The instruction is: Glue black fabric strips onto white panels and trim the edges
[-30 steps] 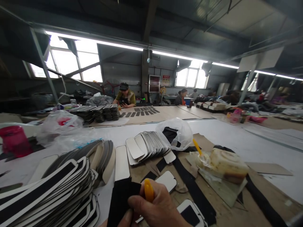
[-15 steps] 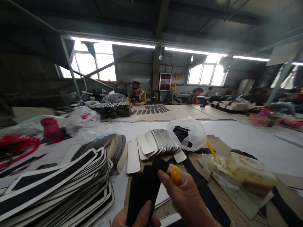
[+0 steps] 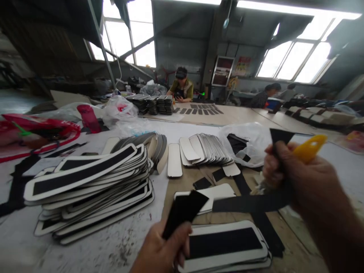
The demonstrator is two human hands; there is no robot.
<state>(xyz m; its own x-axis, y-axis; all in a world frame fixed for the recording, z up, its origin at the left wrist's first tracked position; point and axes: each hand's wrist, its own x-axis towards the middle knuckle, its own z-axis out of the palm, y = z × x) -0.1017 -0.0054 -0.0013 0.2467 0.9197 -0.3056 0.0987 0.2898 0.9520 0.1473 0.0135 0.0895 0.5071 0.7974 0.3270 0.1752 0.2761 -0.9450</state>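
Note:
My left hand [image 3: 167, 242] is closed round a bundle of black strips [image 3: 183, 208] at the bottom centre. Further right, my right hand [image 3: 295, 174] is raised, pinching a black strip [image 3: 280, 136] and holding a tool with a yellow handle [image 3: 309, 148]; the tool's tip is blurred. Between and below the hands lie white-edged panels with black centres [image 3: 224, 242]. Behind them a pale blank panel [image 3: 224, 191] rests on brown board, partly beneath a dark strip [image 3: 247, 203].
Stacked black-and-white panels [image 3: 85, 182] fill the left. Pale panels [image 3: 209, 148] fan out beyond my hands, beside a plastic bag [image 3: 256, 146] with black pieces. A red bag [image 3: 65, 131] and a pink bottle [image 3: 88, 118] stand far left. A person [image 3: 182, 87] sits across the table.
My right hand has moved right and up, away from my left hand, with a black strip and the yellow-handled tool. The panels below have come into view, and the camera has tilted down.

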